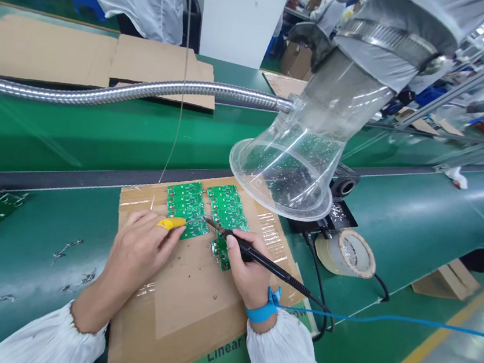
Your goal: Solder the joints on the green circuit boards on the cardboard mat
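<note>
Green workbench (58,222) runs beyond left edge of cardboard sheet (192,310) | fume hood (286,175) hangs apart from right hand (251,270), which grips soldering iron (273,268) | circuit boards (185,201) on cardboard's far half | left hand (141,246) curls at them; I can't tell its grip

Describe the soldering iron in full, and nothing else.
The soldering iron is slim, with a black, plastic-looking handle and a narrower, dark, metallic-looking front that tapers to a tip. The right hand grips it near the front of the handle, pen-like. It lies at a slant, tip toward the far left, over the left group of green boards; whether the tip touches one is too small to tell. A dark cable runs from its ribbed rear end.
</note>
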`<move>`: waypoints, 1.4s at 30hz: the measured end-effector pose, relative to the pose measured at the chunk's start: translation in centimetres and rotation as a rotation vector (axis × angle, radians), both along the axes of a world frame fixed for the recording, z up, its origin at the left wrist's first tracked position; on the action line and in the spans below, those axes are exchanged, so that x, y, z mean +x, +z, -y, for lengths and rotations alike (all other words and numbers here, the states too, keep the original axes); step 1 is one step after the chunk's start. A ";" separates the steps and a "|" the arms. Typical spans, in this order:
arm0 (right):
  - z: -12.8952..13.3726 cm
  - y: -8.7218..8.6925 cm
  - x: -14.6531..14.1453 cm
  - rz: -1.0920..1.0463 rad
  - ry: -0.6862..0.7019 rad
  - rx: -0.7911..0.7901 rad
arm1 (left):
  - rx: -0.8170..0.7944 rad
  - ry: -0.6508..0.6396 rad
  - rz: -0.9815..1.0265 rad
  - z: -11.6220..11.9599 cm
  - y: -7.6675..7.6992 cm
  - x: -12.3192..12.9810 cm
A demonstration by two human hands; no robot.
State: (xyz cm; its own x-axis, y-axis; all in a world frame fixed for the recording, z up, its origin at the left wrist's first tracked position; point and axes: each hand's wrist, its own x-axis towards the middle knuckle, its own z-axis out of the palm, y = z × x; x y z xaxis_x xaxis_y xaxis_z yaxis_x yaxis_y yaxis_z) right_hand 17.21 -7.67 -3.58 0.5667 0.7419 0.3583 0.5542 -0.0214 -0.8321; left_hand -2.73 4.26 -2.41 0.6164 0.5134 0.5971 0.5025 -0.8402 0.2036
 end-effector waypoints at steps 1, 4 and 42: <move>0.0 0.1 0.0 -0.006 0.003 0.002 | -0.006 0.005 0.006 -0.1 0.1 -0.2; -0.1 0.2 -0.1 -0.016 0.017 0.000 | 0.004 0.018 -0.005 -0.9 0.6 -0.8; -0.2 0.1 0.1 -0.104 -0.020 -0.025 | -0.072 -0.056 -0.135 -1.8 0.6 -0.3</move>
State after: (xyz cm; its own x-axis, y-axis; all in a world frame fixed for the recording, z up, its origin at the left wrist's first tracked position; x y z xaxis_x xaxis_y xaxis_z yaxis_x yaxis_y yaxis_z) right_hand 17.28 -7.47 -3.43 0.6145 0.7383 0.2781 0.4638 -0.0528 -0.8844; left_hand -3.04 6.07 -1.81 0.7174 0.5147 0.4695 0.4823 -0.8533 0.1984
